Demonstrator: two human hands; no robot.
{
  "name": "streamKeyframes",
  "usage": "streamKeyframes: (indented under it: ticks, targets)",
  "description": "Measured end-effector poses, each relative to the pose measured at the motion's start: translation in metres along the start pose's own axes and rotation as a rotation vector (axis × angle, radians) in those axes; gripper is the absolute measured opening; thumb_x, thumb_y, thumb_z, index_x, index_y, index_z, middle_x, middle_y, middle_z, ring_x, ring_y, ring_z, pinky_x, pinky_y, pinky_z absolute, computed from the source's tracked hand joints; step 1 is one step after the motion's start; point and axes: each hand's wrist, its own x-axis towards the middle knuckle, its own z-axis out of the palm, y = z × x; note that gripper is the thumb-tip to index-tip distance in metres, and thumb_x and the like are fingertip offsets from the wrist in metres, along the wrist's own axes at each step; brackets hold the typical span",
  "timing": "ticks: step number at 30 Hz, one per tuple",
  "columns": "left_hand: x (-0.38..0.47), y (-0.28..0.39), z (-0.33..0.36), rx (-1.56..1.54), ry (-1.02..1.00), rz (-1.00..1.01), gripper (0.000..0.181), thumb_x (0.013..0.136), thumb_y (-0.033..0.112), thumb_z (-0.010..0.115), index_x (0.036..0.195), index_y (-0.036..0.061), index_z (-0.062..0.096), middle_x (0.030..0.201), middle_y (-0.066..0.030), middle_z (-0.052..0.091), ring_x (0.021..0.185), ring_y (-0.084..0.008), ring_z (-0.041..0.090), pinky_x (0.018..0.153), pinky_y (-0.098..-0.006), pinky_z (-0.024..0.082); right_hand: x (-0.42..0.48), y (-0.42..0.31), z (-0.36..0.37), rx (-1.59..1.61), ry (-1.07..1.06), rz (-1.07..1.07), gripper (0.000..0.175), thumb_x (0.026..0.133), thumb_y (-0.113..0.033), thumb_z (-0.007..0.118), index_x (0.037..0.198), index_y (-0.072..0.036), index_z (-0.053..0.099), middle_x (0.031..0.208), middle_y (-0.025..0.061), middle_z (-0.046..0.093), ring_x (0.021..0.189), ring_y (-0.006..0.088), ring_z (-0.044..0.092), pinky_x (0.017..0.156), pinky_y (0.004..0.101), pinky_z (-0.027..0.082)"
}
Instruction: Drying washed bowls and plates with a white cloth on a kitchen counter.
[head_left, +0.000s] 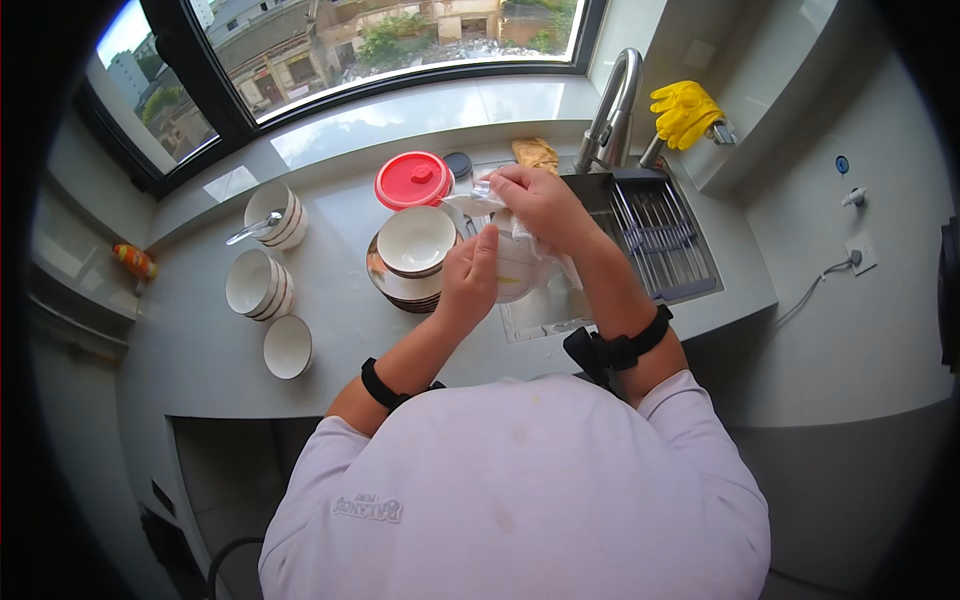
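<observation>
My left hand (471, 274) grips a white bowl (517, 281) with a faint yellow-green mark on its side, thumb up along the near edge. Above it, my right hand (538, 204) holds a thin whitish cloth (525, 231) against the bowl. A pale piece with a shiny spot sticks out left of the right fingers; I cannot tell what it is. Both hands are over the left part of the sink (551, 307). Just left of my left hand, a white bowl (416, 238) stands on a stack of dark-rimmed plates (409, 298).
Stacked bowls (251, 281) and a single bowl (288, 346) stand on the left; a metal spoon (255, 228) rests on the rear stack. A red-lidded container (412, 180) is behind the plates. Right are a faucet (615, 112), a drying rack (660, 240) and yellow rubber gloves (684, 114).
</observation>
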Motion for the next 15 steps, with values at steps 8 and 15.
streamKeyframes:
  ticks: [8,15]
  targets:
    - [0.004,0.004,-0.015,-0.159,-0.051,-0.115,0.044,0.095,0.035,0.040,0.086,-0.0029,0.060,0.076,-0.0048,0.060,0.068,-0.0082,0.053,0.059,-0.0226,0.043,0.000,0.043,-0.003,0.877,-0.170,0.298,0.027,0.089,-0.024,0.048,0.101,-0.002,0.057,0.087,0.0052,0.060,0.075,0.0132,0.058,0.067,0.0265,0.047]
    - [0.025,0.025,-0.011,-0.634,0.067,-0.194,0.047,0.095,0.039,0.037,0.098,-0.0029,0.058,0.090,-0.0103,0.063,0.079,-0.0162,0.061,0.072,-0.0277,0.050,-0.040,0.100,0.030,1.305,0.036,0.228,0.035,0.092,-0.030,0.038,0.111,-0.005,0.053,0.102,0.0081,0.058,0.095,0.0184,0.056,0.084,0.0336,0.045]
